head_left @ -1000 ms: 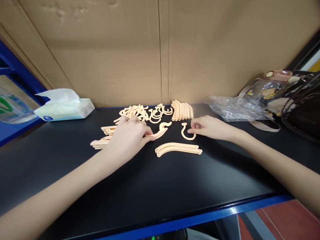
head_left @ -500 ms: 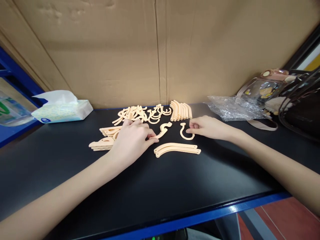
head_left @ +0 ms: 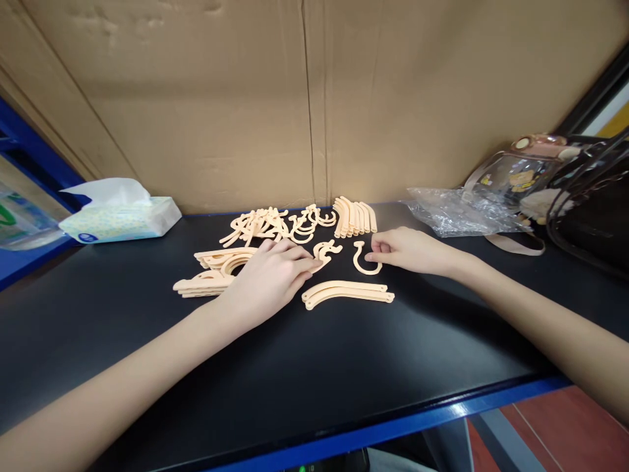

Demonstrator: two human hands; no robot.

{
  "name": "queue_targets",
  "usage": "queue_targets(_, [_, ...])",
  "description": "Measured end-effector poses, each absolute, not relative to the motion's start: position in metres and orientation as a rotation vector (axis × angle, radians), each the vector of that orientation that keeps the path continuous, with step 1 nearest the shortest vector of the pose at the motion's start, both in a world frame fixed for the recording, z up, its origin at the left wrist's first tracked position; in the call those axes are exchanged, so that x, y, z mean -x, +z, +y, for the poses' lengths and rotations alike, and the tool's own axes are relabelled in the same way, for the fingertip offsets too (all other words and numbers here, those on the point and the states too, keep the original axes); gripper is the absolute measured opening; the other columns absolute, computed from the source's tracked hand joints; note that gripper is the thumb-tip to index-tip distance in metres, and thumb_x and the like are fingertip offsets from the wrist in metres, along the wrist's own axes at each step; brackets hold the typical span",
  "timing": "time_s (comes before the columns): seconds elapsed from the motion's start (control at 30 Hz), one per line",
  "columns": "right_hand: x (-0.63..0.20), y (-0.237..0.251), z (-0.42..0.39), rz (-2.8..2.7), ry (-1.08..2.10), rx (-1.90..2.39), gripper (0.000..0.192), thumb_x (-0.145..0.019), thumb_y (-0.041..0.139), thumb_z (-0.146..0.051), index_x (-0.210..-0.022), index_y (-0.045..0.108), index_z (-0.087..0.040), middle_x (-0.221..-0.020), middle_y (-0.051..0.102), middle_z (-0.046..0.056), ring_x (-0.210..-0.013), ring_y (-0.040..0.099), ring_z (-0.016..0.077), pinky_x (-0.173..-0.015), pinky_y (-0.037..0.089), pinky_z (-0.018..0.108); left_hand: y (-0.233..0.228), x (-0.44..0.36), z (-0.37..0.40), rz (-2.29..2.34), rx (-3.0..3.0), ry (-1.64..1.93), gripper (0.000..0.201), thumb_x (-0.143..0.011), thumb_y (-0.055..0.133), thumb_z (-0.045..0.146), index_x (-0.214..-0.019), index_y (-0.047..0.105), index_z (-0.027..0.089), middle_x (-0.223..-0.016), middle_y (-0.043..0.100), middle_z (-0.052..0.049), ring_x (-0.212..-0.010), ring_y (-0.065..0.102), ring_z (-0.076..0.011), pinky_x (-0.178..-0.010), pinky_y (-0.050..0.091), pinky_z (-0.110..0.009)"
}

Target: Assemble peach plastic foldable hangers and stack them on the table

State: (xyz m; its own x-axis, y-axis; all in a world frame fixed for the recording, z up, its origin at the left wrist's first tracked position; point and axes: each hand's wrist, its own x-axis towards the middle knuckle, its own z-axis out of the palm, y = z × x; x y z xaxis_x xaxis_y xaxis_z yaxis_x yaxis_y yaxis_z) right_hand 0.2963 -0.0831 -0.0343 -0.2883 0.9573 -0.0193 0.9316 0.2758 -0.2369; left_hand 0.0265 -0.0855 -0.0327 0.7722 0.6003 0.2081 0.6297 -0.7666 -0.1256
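Brown cardboard (head_left: 221, 98) closes off the far side of the black table (head_left: 314, 373). From where I stand, the left hand (head_left: 275, 275) has thumb and fingers pinched on a curly piece (head_left: 325, 253), while the right hand (head_left: 403, 249) nips the end of a pale hook (head_left: 358, 265) just right of it. I'd judge the step in hand to be fingertip handling of these two separate parts; the next move calls for a light, precise pinch. Both look slender, smooth and peach-coloured. Nearer lie two curved bars (head_left: 354, 286); to the left, stacked flat pieces (head_left: 206, 283); farther off, jumbled loose parts (head_left: 260, 223) beside a row of bars (head_left: 354, 219)
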Motion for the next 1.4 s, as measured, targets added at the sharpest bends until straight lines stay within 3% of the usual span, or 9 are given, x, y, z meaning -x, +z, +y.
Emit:
queue_targets(0.37, [-0.29,-0.036,-0.086,-2.369,0.206,1.754,0.027,-0.086,0.052,-0.044,-0.073,0.057,-0.021,-0.07,0.064,-0.002,-0.062,0.053,0.0131,-0.057,0.033,0.026,-0.032,-0.023,-0.083,-0.904,2.814,-0.299,0.025,-0.092,0.051,0.028,-0.108,0.067,0.018,-0.107,0.07,-0.003,-0.102,0.055,-0.0231,-0.09,0.038,-0.04])
queue_targets(0.67, [-0.283,-0.035,-0.088,-2.363,-0.003,1.623,0.016,-0.089,0.051,-0.033,-0.092,0.062,-0.023,-0.067,0.062,-0.005,-0.061,0.052,0.0115,-0.054,0.03,0.024,-0.033,-0.024,-0.085,-0.885,2.786,-0.319,0.027,-0.092,0.052,0.032,-0.109,0.067,0.018,-0.107,0.07,-0.003,-0.1,0.056,-0.0231,-0.088,0.035,-0.04])
queue_targets(0.93, [-0.287,-0.038,-0.085,-2.567,-0.486,1.612,0.029,-0.092,0.044,-0.022,-0.117,0.059,-0.021,-0.104,0.066,0.005,-0.081,0.062,0.0183,-0.056,0.033,0.027,-0.034,-0.025,-0.085,-0.889,2.746,-0.279,0.029,-0.094,0.046,0.029,-0.112,0.065,0.017,-0.102,0.069,-0.005,-0.097,0.056,-0.0236,-0.087,0.035,-0.04])
queue_targets(1.27, [-0.29,-0.04,-0.083,-2.733,-0.685,1.329,0.03,-0.089,0.049,-0.011,-0.115,0.063,-0.019,-0.096,0.06,0.006,-0.078,0.059,0.0162,-0.057,0.032,0.027,-0.028,-0.027,-0.089,-0.834,2.746,-0.394,0.029,-0.096,0.041,0.03,-0.105,0.066,0.018,-0.096,0.068,-0.004,-0.093,0.055,-0.0225,-0.087,0.033,-0.04])
queue_targets(1.4, [-0.287,-0.039,-0.085,-2.78,-0.731,1.236,0.028,-0.088,0.05,-0.008,-0.11,0.064,-0.018,-0.095,0.059,0.007,-0.077,0.057,0.0157,-0.057,0.03,0.027,-0.024,-0.027,-0.093,-0.697,2.914,-0.448,0.021,-0.092,0.049,0.033,-0.087,0.064,0.019,-0.094,0.065,-0.002,-0.092,0.054,-0.0187,-0.088,0.034,-0.035])
